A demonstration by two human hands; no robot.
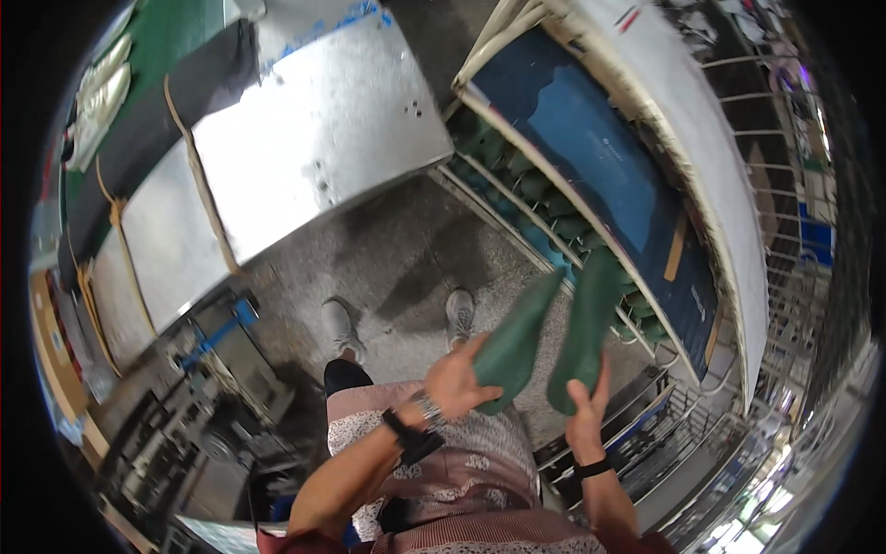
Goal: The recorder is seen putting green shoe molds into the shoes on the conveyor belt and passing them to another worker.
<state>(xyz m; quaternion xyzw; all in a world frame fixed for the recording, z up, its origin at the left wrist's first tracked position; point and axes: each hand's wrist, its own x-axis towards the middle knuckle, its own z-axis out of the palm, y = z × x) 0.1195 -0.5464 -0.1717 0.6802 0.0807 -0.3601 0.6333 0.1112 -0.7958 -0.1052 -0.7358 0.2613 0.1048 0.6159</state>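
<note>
My left hand (454, 380) grips a dark green shoe last (517, 340) by its wide end, its narrow end pointing up and to the right. Close beside it, my right hand (585, 413) holds a second green shoe last (585, 325) the same way. Both lasts point toward a rack shelf (517, 189) filled with several more green lasts. A dark watch and a bracelet sit on my left wrist, a black band on my right wrist.
The rack's blue-lined top panel (600, 157) slopes to the right. A shiny metal-covered machine (314, 138) runs along the left, with more machinery (212, 369) at lower left. Speckled floor (406, 258) lies between, with my two shoes on it.
</note>
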